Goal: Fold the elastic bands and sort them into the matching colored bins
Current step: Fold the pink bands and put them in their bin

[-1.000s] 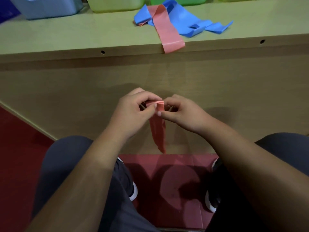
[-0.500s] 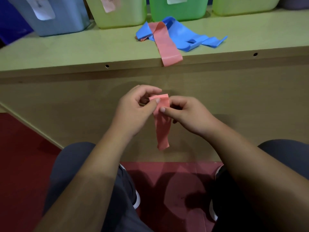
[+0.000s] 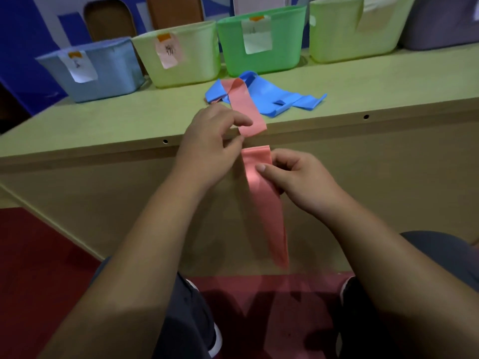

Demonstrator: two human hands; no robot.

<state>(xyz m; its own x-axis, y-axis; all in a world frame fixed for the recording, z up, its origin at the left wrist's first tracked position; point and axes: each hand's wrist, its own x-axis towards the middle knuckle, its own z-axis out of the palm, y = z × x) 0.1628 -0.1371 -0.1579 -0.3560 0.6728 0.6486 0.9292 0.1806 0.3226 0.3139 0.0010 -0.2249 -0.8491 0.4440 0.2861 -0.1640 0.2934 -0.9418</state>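
Observation:
My right hand (image 3: 298,182) pinches a pink elastic band (image 3: 267,203) near its top, thumb on the front. The band hangs down in front of the table's side panel. My left hand (image 3: 210,143) is just left of the band's top, at the table edge, fingers loosely curled and holding nothing. Its index fingertip is next to a second pink band (image 3: 246,107) that lies on the table and droops over the edge; whether they touch is unclear. A blue band (image 3: 274,97) lies crumpled under that second band.
A row of bins stands at the back of the table (image 3: 103,125): a blue bin (image 3: 111,73), a light green bin (image 3: 197,60), a green bin (image 3: 285,42), another light green bin (image 3: 337,37) and a grey bin (image 3: 445,22). Most carry paper labels. My knees are below, over a red floor.
My left hand has let go of the pink band and moved up toward the table edge. The band now hangs longer from my right hand. The view has tilted up, showing the bins.

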